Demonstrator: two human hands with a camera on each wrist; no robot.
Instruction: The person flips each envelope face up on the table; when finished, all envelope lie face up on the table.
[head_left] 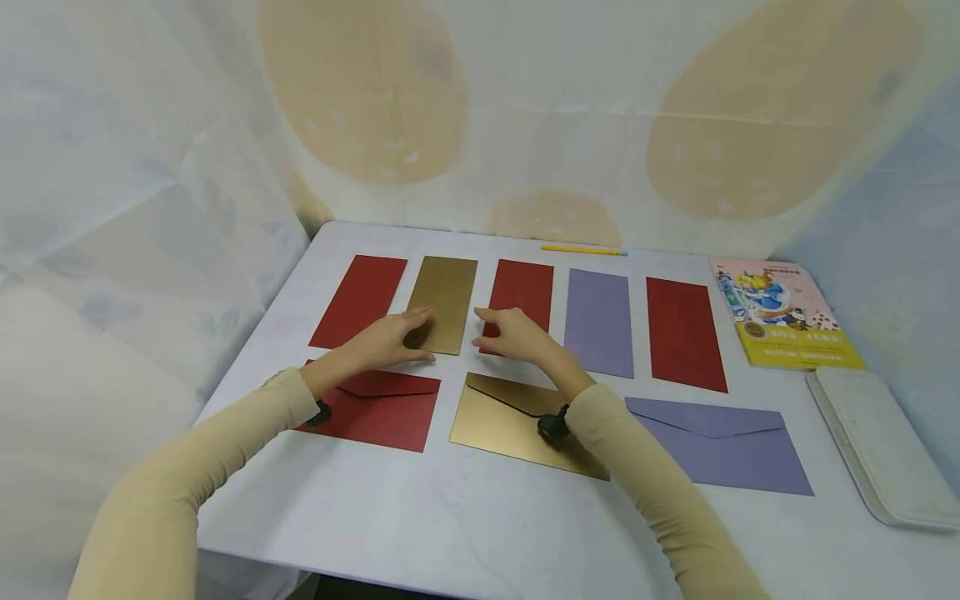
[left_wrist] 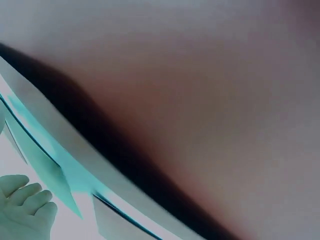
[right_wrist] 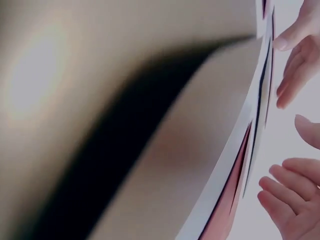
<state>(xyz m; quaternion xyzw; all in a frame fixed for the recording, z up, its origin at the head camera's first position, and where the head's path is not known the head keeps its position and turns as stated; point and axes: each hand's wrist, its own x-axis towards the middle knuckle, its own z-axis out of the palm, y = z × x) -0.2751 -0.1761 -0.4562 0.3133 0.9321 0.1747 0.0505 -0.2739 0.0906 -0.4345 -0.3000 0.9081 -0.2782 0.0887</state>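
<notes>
My left hand (head_left: 382,340) hovers between the plain red paper rectangle (head_left: 362,298) at the far left and the gold one (head_left: 450,300) beside it. Its thumb and fingers are apart, with nothing held. Over the middle red rectangle (head_left: 528,287) is my right hand (head_left: 517,336), fingers loosely bent and empty. A red envelope (head_left: 390,412) lies below my left wrist, partly covered by the sleeve. Under my right forearm is a gold envelope (head_left: 495,421), flap side up. In the right wrist view, spread fingers (right_wrist: 282,187) of both hands show at the right edge.
A purple rectangle (head_left: 598,321) and another red one (head_left: 684,333) continue the back row. At the front right lies a purple envelope (head_left: 735,454). A yellow pencil (head_left: 581,249), a picture book (head_left: 787,312) and a white case (head_left: 885,442) rest near the table's (head_left: 375,517) edges.
</notes>
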